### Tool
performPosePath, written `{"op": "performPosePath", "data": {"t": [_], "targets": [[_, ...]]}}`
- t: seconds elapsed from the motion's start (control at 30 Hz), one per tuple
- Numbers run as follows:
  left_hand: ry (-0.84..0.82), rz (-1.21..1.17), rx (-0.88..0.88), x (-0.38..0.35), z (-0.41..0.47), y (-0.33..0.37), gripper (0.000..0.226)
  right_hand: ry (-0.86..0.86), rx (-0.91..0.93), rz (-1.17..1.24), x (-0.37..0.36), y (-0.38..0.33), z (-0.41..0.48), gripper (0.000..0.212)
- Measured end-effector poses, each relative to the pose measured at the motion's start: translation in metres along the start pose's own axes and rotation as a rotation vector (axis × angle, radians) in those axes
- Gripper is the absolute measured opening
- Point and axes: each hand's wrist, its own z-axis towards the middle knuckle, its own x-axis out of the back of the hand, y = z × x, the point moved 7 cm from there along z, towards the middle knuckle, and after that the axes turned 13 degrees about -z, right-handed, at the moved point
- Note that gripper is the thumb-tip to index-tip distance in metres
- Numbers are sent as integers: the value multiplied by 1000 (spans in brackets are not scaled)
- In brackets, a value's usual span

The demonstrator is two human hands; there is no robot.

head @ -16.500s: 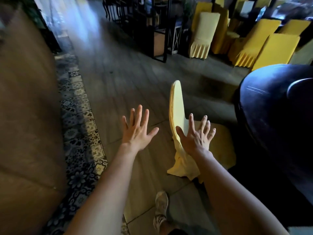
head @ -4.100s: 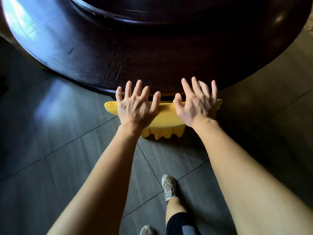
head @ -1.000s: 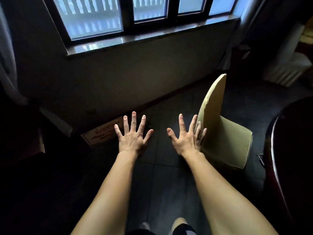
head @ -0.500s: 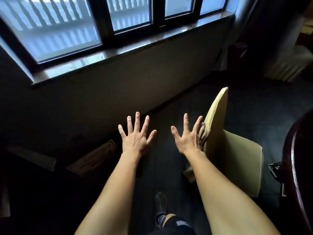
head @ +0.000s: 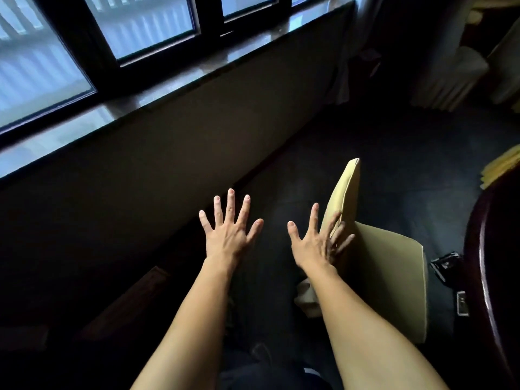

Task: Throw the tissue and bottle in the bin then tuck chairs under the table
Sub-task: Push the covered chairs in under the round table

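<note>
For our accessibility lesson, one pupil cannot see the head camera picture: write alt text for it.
Two bare arms reach forward in a dim room, the left hand spread open in the air and the right hand open at the back of a yellow chair. The chair stands beside a dark table at right, with a window upper left.

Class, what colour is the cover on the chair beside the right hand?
Pale yellow, plain; the chair cover shows best in the head view.
</note>
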Motion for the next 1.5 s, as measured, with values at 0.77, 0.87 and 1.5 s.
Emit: {"op": "performPosePath", "data": {"t": [0.77, 0.87, 1.5], "targets": [[-491, 233, -1061, -101, 213, 231, 76, 317, -1043, 179, 4, 48, 69, 77], [-588, 288, -1169, -118, 209, 251, 79, 288, -1091, 146, 3, 50, 66, 79], [-583, 318, -1637, -152, 216, 316, 92, 340, -1277, 8, 6, 50, 62, 69]]}}
